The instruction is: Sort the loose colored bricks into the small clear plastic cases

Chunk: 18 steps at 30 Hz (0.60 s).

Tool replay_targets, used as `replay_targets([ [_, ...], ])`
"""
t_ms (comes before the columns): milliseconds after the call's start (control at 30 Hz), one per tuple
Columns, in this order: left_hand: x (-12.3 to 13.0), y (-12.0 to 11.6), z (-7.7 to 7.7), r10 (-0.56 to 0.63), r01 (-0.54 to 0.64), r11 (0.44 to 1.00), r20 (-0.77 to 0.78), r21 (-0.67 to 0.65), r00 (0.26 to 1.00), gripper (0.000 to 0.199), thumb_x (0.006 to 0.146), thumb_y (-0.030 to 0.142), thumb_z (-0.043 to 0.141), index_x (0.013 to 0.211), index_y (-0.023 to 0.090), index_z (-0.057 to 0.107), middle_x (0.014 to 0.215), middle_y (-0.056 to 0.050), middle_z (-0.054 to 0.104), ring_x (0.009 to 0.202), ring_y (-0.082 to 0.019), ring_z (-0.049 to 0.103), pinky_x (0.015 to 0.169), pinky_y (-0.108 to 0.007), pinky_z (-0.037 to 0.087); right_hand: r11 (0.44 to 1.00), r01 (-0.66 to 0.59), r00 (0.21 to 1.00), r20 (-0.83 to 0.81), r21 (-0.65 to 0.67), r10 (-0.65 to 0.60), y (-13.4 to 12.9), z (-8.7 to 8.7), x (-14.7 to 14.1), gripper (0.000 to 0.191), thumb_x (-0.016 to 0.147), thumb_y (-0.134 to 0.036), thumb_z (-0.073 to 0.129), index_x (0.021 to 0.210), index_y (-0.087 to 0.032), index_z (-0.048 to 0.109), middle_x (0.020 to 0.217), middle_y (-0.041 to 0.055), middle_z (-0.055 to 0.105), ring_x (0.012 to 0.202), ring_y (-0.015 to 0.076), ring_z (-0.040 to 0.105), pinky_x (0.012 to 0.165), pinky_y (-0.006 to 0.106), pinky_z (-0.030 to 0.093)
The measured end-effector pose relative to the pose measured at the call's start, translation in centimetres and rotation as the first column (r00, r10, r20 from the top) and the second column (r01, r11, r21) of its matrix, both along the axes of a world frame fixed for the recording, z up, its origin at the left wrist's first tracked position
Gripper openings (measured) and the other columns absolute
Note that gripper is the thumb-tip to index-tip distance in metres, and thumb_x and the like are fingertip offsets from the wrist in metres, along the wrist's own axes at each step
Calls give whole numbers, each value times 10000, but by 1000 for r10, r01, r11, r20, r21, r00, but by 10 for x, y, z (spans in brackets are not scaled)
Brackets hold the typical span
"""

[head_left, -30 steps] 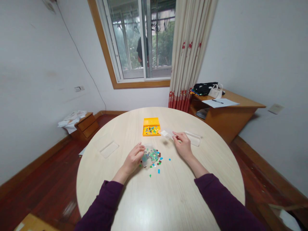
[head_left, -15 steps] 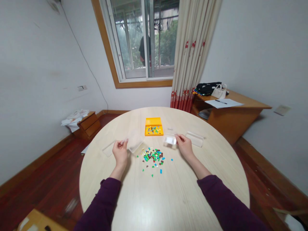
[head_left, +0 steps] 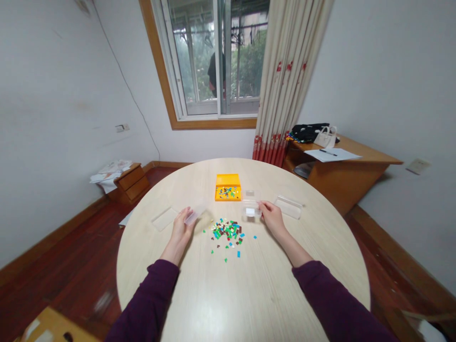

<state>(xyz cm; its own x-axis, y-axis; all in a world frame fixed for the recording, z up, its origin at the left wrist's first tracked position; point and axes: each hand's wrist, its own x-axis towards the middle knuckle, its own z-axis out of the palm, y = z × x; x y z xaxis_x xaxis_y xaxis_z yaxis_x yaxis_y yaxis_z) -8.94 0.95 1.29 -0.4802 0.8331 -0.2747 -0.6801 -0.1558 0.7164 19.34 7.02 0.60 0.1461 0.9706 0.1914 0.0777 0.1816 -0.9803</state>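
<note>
My left hand (head_left: 183,225) is closed round a clear plastic box (head_left: 193,216), tilted left of a heap of small bricks (head_left: 227,230). Part of that box is blurred and hard to make out. On the other side, my right hand (head_left: 272,216) pinches the right edge of a second clear plastic box (head_left: 251,212), whose see-through lid (head_left: 250,195) stands open behind it. The heap mixes green, brown, blue and pale pieces, several lying loose towards me. Beyond it sits an open yellow case (head_left: 228,199) with small coloured pieces inside.
One clear tray (head_left: 164,219) lies left of my left hand and another clear tray (head_left: 289,207) right of my right hand. The round table (head_left: 228,294) has its far edge towards the window. A wooden desk (head_left: 359,166) stands at the right.
The clear box in my left hand has turned and moved left, and that hand has rolled over with it. The lid of the right-hand box shows more clearly. The heap looks the same.
</note>
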Motion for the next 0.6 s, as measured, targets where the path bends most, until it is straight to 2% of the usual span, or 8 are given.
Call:
replay_targets([
  [133, -6, 0, 2, -1, 6, 999, 116, -49, 993, 98, 825, 55, 531, 804, 150, 545, 782, -38, 598, 693, -125, 641, 726, -302, 574, 1000, 0, 1000, -22, -30, -1, 4, -4, 1, 484, 600, -581, 634, 780, -131, 639, 548, -3, 577, 397, 86, 423, 368, 215, 320],
  [267, -8, -3, 6, -49, 51, 999, 200, -5, 979, 108, 841, 59, 474, 825, 154, 524, 878, -79, 617, 824, -185, 669, 772, -432, 578, 1000, -6, 1000, -23, -28, 5, 5, -7, 2, 419, 618, -535, 628, 760, -140, 624, 553, 0, 596, 372, 81, 436, 358, 211, 326],
  [333, -6, -4, 7, -64, 63, 998, 215, 10, 974, 116, 836, 57, 468, 822, 155, 527, 916, -93, 627, 858, -198, 670, 780, -460, 573, 1000, -7, 1000, -21, -21, 7, 6, -7, 3, 401, 628, -519, 623, 761, -140, 622, 567, 4, 612, 371, 84, 451, 360, 213, 337],
  [600, -3, -4, 13, -28, 40, 997, 189, -61, 982, 117, 823, 59, 466, 819, 144, 546, 866, -116, 659, 781, -179, 668, 709, -320, 577, 1000, 3, 1000, 23, 6, -3, 7, -9, 3, 401, 638, -513, 587, 778, -138, 610, 607, 17, 627, 381, 77, 442, 370, 217, 343],
])
